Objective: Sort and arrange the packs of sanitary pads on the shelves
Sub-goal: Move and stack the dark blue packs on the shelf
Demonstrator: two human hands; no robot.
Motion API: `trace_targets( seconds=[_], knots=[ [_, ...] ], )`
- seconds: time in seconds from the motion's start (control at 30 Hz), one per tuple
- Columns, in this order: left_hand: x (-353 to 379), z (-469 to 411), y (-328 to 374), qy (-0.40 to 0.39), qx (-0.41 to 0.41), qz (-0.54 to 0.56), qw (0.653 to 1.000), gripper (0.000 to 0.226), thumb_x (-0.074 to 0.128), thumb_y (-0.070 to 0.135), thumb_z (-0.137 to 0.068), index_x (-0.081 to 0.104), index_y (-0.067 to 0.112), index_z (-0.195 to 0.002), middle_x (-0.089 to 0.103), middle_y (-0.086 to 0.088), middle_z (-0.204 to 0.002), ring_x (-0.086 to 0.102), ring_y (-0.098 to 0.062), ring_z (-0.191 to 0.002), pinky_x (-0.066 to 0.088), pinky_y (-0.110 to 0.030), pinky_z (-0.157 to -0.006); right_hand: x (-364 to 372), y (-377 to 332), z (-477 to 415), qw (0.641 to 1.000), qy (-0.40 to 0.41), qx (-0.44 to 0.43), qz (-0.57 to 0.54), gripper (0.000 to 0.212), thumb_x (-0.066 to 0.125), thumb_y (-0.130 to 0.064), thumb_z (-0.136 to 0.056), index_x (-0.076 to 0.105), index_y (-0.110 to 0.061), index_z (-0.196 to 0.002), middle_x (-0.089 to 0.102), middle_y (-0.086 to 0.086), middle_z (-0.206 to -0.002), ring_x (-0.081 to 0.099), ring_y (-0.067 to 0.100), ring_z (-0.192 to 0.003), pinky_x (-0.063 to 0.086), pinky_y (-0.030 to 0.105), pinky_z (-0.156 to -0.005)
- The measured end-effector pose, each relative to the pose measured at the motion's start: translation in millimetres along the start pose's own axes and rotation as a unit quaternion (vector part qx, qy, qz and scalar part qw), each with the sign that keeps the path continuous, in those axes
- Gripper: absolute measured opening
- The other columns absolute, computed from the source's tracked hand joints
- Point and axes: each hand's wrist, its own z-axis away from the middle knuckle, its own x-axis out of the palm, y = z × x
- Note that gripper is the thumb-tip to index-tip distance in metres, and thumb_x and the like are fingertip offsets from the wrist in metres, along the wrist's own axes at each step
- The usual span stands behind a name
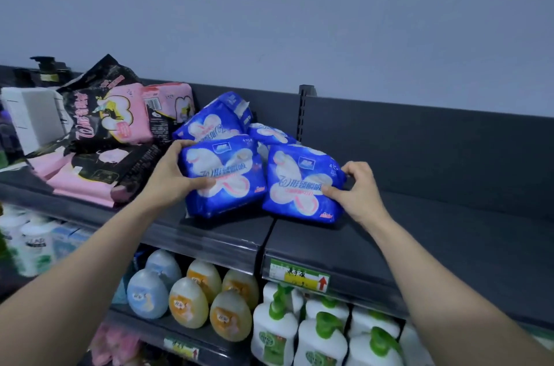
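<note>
Packs of sanitary pads, two blue ones in hand. Fingers (183,144) of my left hand (172,176) curl over the upper left corner of the left blue pack (223,176), with the thumb pressing its face. My right hand (358,191) pinches the right edge of the right blue pack (302,182) between thumb and curled fingers. Both packs stand tilted and touching near the front of the top shelf (449,230). I judge them light, soft and squashable, with slick film. They are best held across the padded body, not by the loose seam. More blue packs (209,119) are heaped behind, and pink-and-black packs (114,122) sprawl to the left.
</note>
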Motion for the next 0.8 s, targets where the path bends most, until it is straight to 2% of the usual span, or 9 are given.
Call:
trace_targets(
  seconds=[0.07,0.13,0.2,0.3,0.37,0.47,0.57,0.67,0.8],
  knots=[
    [6.5,-0.1,1.1,-0.025,0.027,-0.042,0.998,0.076,0.084,0.032,-0.038,0.047,0.036,-0.105,0.057,-0.009,-0.121,0.057,-0.014,-0.099,0.047,-0.024,-0.088,0.3,0.7,4.8,1.000,0.007,0.015,0.011,0.042,0.085,-0.020,-0.071,0.044,-0.023,-0.071,0.043,-0.002,-0.099,0.046,0.006,-0.081,0.036,0.007,-0.066],
    [9.6,2.9,5.7,-0.035,0.042,-0.086,0.995,0.078,0.079,0.043,-0.036,0.047,0.034,-0.106,0.044,-0.006,-0.126,0.047,-0.013,-0.111,0.037,-0.011,-0.089,3.2,1.0,9.7,0.998,0.041,0.041,0.002,0.041,0.084,-0.036,-0.070,0.047,-0.020,-0.077,0.047,-0.004,-0.099,0.050,0.009,-0.083,0.038,0.015,-0.067],
    [10.5,8.0,9.7,-0.022,0.029,-0.071,0.997,0.076,0.074,0.057,-0.033,0.050,0.040,-0.103,0.034,0.000,-0.129,0.038,-0.010,-0.120,0.027,0.002,-0.089,6.2,0.7,14.8,0.997,0.064,0.048,-0.021,0.045,0.082,-0.043,-0.071,0.053,-0.022,-0.096,0.055,-0.004,-0.109,0.056,0.013,-0.096,0.046,0.027,-0.078],
    [12.0,13.6,1.1,-0.008,0.000,-0.015,1.000,0.109,0.080,0.058,-0.029,0.046,0.033,-0.129,0.034,0.002,-0.137,0.040,-0.011,-0.129,0.032,-0.018,-0.106,8.3,-1.1,20.5,0.997,0.018,0.054,-0.054,0.062,0.082,-0.037,-0.073,0.053,-0.035,-0.127,0.061,-0.011,-0.120,0.061,0.010,-0.105,0.052,0.034,-0.091],
    [13.0,19.2,-3.3,-0.043,-0.047,0.081,0.995,0.139,0.092,0.053,-0.021,0.032,0.032,-0.145,0.043,0.010,-0.134,0.056,-0.006,-0.117,0.050,-0.027,-0.094,7.6,-0.6,22.5,0.993,-0.006,0.080,-0.084,0.061,0.083,-0.030,-0.074,0.056,-0.038,-0.128,0.067,-0.011,-0.116,0.065,0.010,-0.102,0.056,0.039,-0.089],
    [17.4,24.7,-5.3,-0.040,-0.055,0.128,0.989,0.125,0.095,0.027,-0.044,0.025,0.028,-0.148,0.045,0.002,-0.139,0.061,-0.006,-0.105,0.054,-0.028,-0.078,5.9,4.4,24.1,0.990,-0.009,0.112,-0.081,0.065,0.083,-0.024,-0.075,0.055,-0.033,-0.133,0.068,-0.005,-0.116,0.066,0.015,-0.103,0.056,0.043,-0.089],
    [22.1,26.7,-5.5,0.001,-0.069,0.171,0.983,0.126,0.096,0.011,-0.041,0.025,0.026,-0.144,0.046,-0.004,-0.140,0.060,-0.016,-0.111,0.054,-0.039,-0.086,3.5,7.5,26.9,0.994,0.020,0.110,-0.016,0.058,0.081,-0.031,-0.075,0.060,-0.028,-0.129,0.066,-0.001,-0.123,0.064,0.020,-0.110,0.055,0.044,-0.090],
    [27.7,29.1,-2.7,0.003,-0.080,0.208,0.975,0.125,0.094,0.008,-0.040,0.027,0.023,-0.145,0.050,-0.005,-0.137,0.061,-0.020,-0.112,0.053,-0.047,-0.092,-8.1,5.9,32.0,0.991,0.067,0.113,0.009,0.043,0.080,-0.033,-0.076,0.069,-0.021,-0.116,0.071,0.000,-0.109,0.068,0.021,-0.098,0.057,0.042,-0.083],
    [44.2,33.1,16.6,-0.039,-0.068,0.254,0.964,0.092,0.084,-0.003,-0.051,0.043,0.024,-0.130,0.061,-0.007,-0.122,0.069,-0.014,-0.096,0.058,-0.034,-0.069,-37.9,3.5,45.6,0.983,0.137,0.118,0.027,0.016,0.079,-0.027,-0.077,0.072,-0.018,-0.089,0.072,0.000,-0.083,0.069,0.025,-0.082,0.057,0.041,-0.074]
  ],
)
